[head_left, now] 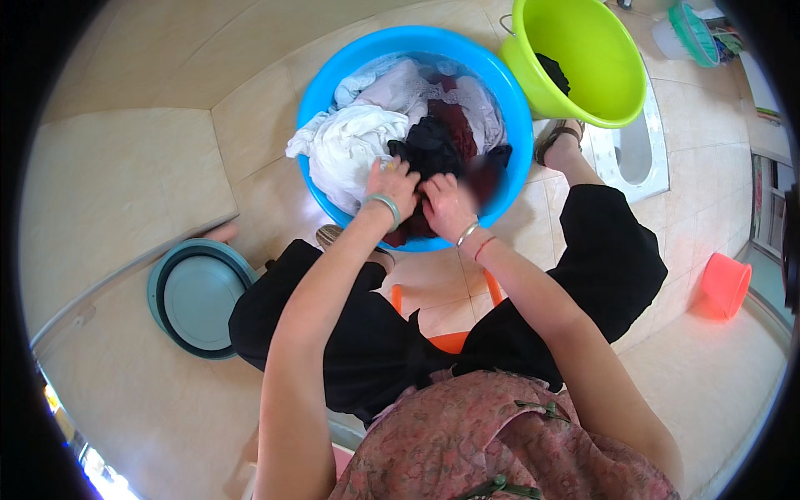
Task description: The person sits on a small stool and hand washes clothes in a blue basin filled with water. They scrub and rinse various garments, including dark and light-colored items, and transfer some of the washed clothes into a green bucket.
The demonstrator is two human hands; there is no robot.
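Observation:
A round blue basin (417,36) stands on the tiles between my feet, with wet laundry and some water in it. Bunched black cloth (429,146) lies in its middle, and my left hand (393,187) grips the near edge of it with curled fingers. Close beside, my right hand (450,208) is closed on the same dark cloth; its fingertips are partly hidden. White cloth (354,133) is heaped at the left and hangs over the rim. Dark red cloth (454,125) and pale lilac lacy cloth (479,104) lie to the right and back.
A yellow-green bucket (533,83) with black cloth (552,75) inside stands right of the basin, by a white floor toilet (658,158). To my left is a grey-green basin (200,304); to the right, a pink bucket (725,286). An orange stool (450,342) is under me.

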